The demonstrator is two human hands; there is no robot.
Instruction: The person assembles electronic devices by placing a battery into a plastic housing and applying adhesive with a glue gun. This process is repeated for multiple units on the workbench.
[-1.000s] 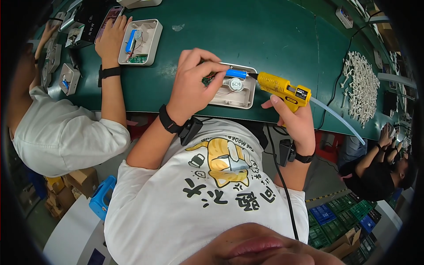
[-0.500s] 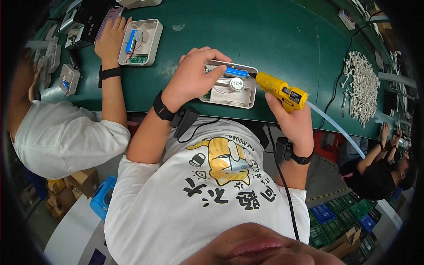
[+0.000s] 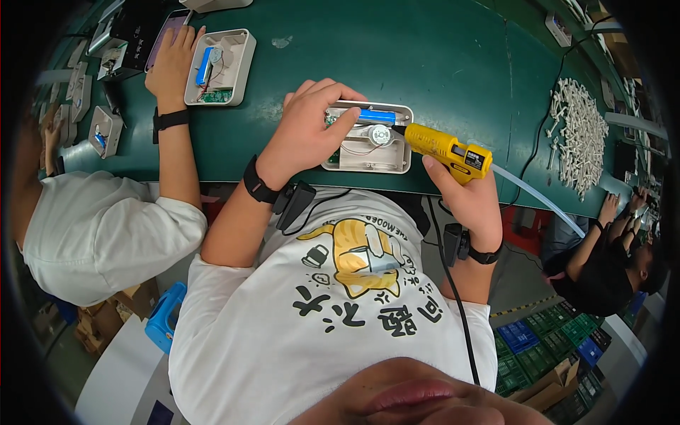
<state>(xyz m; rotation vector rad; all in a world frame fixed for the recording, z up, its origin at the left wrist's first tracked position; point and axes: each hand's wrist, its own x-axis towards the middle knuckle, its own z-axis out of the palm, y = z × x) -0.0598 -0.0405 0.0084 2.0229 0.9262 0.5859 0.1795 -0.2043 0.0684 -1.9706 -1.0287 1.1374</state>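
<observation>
A white plastic housing (image 3: 358, 165) lies on the green table in front of me. Inside it sit a blue cylindrical battery (image 3: 377, 116), a round white part (image 3: 379, 134), thin wires and a green circuit board, partly covered. My left hand (image 3: 312, 127) grips the housing's left side, fingers at the far rim and thumb against the battery's left end. In my right hand (image 3: 464, 195) is a yellow glue gun (image 3: 443, 149) with a translucent glue stick (image 3: 531, 191) out of its back. Its dark nozzle points into the housing, close by the battery's right end.
Left of me, a co-worker's hand (image 3: 172, 67) rests by a phone (image 3: 166, 39) and a similar open housing (image 3: 244, 67). A pile of white screw-like parts (image 3: 577, 134) lies at the right, beside a black cable (image 3: 535, 145). Another worker (image 3: 595, 262) sits far right.
The glue gun has shifted slightly left and toward me, its nozzle now just below the battery's right end. My left hand stays on the housing.
</observation>
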